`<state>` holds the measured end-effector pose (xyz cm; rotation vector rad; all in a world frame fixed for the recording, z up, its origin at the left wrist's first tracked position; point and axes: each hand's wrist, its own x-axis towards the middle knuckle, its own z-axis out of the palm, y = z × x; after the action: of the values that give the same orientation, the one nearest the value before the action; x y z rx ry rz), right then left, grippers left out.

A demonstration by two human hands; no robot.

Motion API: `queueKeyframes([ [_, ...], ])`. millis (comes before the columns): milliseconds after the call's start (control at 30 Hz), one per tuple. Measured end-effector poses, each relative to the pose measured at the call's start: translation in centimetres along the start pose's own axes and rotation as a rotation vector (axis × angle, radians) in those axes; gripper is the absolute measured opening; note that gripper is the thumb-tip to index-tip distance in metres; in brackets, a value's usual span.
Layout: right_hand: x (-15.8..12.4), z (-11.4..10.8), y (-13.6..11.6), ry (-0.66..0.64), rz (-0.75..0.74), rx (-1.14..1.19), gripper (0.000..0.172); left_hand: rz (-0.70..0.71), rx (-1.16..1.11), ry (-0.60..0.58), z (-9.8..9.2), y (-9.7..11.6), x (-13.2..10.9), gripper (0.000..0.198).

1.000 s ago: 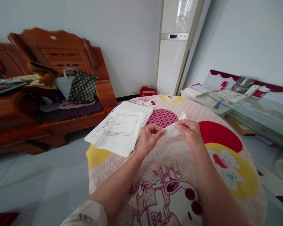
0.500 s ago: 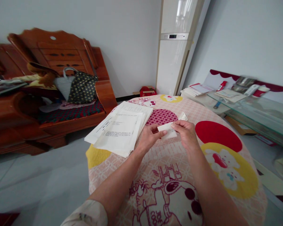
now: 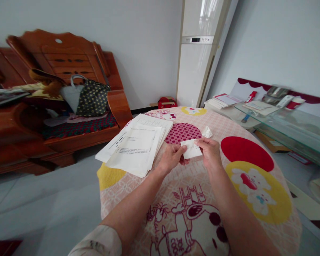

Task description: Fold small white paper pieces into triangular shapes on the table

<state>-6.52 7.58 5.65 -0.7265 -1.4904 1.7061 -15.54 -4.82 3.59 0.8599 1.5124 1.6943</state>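
A small folded piece of white paper (image 3: 191, 149) is held up between my two hands over the round table. My left hand (image 3: 173, 156) pinches its left edge, thumb on top and fingers underneath. At its upper right corner, my right hand (image 3: 209, 149) grips it between thumb and fingers. Faint print shows near that corner. Just beyond my right hand lies a small folded white paper piece (image 3: 207, 132) on the cloth. To the left of my hands rests a stack of printed sheets (image 3: 136, 149), slightly fanned.
A patterned tablecloth (image 3: 186, 177) covers the round table. On the left stands a wooden sofa (image 3: 69, 53) with bags on it. A glass table (image 3: 288, 121) at the right bears papers, a cup and a metal pot. Behind is a tall white air conditioner (image 3: 193, 67).
The paper between my hands has turned, and more of its face now shows as a squarish shape. My left hand has shifted slightly right. The folded piece beyond is less covered.
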Motion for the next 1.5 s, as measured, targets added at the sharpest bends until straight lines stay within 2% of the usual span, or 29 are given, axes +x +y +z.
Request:
queueKeyframes([
  [133,0.1,0.2,0.2,0.023,0.027,0.044,0.014,0.006,-0.009,0.026,-0.1,0.1,0.0,0.053],
  [267,0.1,0.2,0.3,0.058,0.056,0.088,0.013,-0.031,-0.039,-0.045,-0.2,0.3,-0.1,0.046],
  [600,0.3,0.1,0.5,0.122,0.027,0.146,0.01,0.036,0.172,-0.012,0.2,0.2,-0.3,0.047],
  [767,0.3,-0.4,-0.1,0.047,0.055,0.093,0.012,0.002,0.083,-0.09,-0.4,-0.1,0.2,0.049],
  [867,0.2,-0.6,-0.1,-0.086,0.07,-0.006,0.011,0.061,0.104,-0.036,-1.1,-0.1,0.7,0.05],
  [967,0.0,-0.6,0.4,-0.252,0.097,-0.128,0.011,0.124,0.172,-0.015,-1.5,-0.4,1.0,0.043],
  [1133,0.0,-0.6,0.9,-0.343,0.092,-0.18,0.014,0.109,0.148,-0.018,-1.7,-1.0,1.1,0.044],
  [1333,-0.3,-0.6,0.3,-0.495,0.212,-0.173,0.027,0.111,-0.043,0.197,-1.7,-0.5,1.1,0.04],
  [1500,-0.4,-0.7,0.2,-0.516,0.234,-0.138,0.027,0.099,-0.142,0.302,-1.9,-0.4,1.2,0.04],
])
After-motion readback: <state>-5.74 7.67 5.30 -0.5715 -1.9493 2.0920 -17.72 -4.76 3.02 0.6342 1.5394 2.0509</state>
